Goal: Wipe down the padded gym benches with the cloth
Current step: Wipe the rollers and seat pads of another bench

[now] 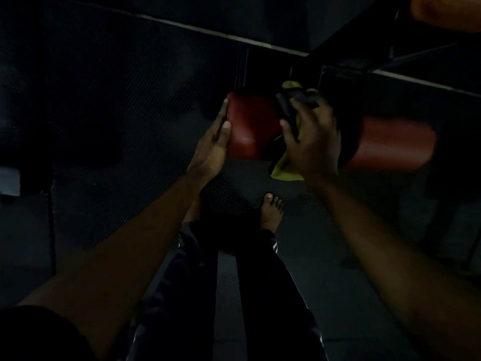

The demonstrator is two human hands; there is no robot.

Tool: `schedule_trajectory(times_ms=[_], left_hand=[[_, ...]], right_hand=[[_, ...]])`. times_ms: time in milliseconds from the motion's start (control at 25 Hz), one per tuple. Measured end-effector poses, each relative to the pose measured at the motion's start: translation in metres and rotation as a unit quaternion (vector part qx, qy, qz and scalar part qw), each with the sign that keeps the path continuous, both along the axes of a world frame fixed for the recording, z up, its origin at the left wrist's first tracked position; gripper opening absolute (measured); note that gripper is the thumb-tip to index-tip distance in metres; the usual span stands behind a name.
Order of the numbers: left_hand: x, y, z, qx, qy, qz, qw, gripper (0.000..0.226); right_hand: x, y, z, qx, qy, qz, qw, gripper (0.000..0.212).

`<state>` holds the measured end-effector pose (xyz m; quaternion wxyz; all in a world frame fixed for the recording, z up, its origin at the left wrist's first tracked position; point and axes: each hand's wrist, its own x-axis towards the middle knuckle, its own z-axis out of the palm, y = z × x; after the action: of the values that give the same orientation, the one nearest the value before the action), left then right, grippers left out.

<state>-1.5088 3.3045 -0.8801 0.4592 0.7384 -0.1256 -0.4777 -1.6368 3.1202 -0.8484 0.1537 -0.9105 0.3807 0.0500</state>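
Black dimpled rubber floor (130,113), dark-red padded roller (252,126) over it, a second red roller (395,144) to its right. Left grip (213,144) spread flat on the first roller's end. Right grip (312,142) clenches yellow-green cloth (286,170) round the black bar (286,108) between rollers, hiding the joint; bare foot (272,209) below.

Dim gym, red roller pads (253,126) on equip, studded rubber floor mat (145,95)

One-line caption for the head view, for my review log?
The left hand rests on a red roller pad; the right hand grips a yellow cloth beside it.
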Motion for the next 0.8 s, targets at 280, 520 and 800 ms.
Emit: schedule_trajectory(times_ms=[280,520,800], left_hand=[[0.035,0.005,-0.017,0.017,0.067,-0.043,0.997,0.042],[0.078,-0.005,-0.014,0.111,0.144,0.034,0.983,0.056],[0.076,0.003,0.011,0.122,0.099,0.061,0.986,0.048]], right_hand=[[0.054,0.032,-0.013,-0.068,0.075,-0.157,0.982,0.045],[0.055,0.049,-0.007,-0.020,0.031,0.018,0.999,0.045],[0.021,0.079,0.009,0.050,0.048,-0.066,0.995,0.044]])
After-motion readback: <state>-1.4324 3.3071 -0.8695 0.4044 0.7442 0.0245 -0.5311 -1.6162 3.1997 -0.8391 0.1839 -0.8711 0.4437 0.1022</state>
